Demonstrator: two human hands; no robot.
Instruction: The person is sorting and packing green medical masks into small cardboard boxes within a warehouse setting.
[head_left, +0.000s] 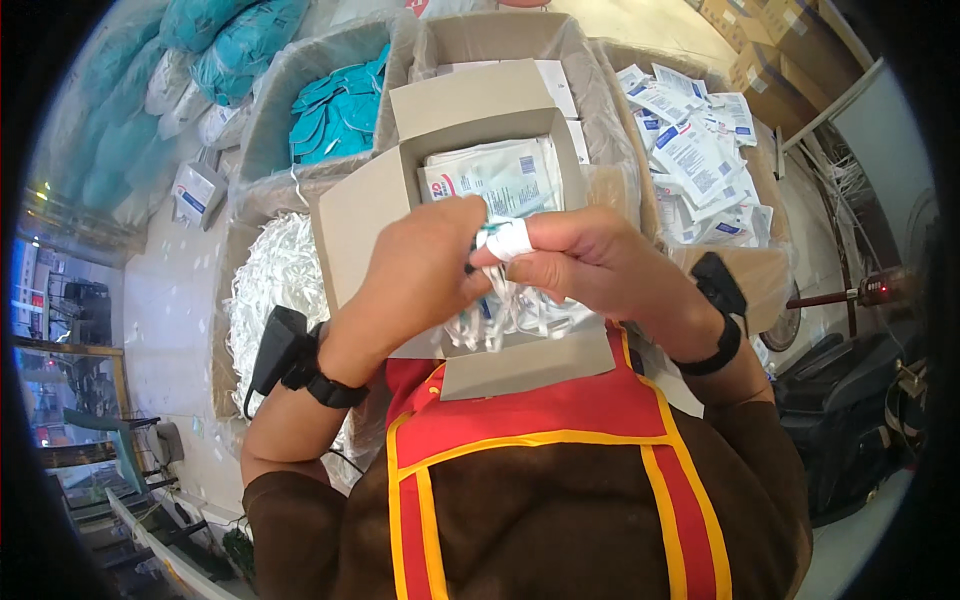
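Over an open cardboard box (pixel 365 225), my left hand (pixel 420 265) is closed on a bundle of white cords (pixel 515 315), whose loops hang down below my fingers. My right hand (pixel 600 260) is closed too, pinching a white band (pixel 508 238) at the top of the bundle between thumb and fingers. A bit of teal shows beside the band, but my fingers hide most of what is there. Flat printed white packets (pixel 490 172) lie inside the box, just beyond my hands.
Left of the box stands a carton heaped with white cords (pixel 275 290). Behind it, another carton holds teal pieces (pixel 340 115). At the right is a carton of loose white packets (pixel 695 165). Teal-filled plastic bags (pixel 240 50) lie at the far left, and brown boxes (pixel 785 65) are stacked far right.
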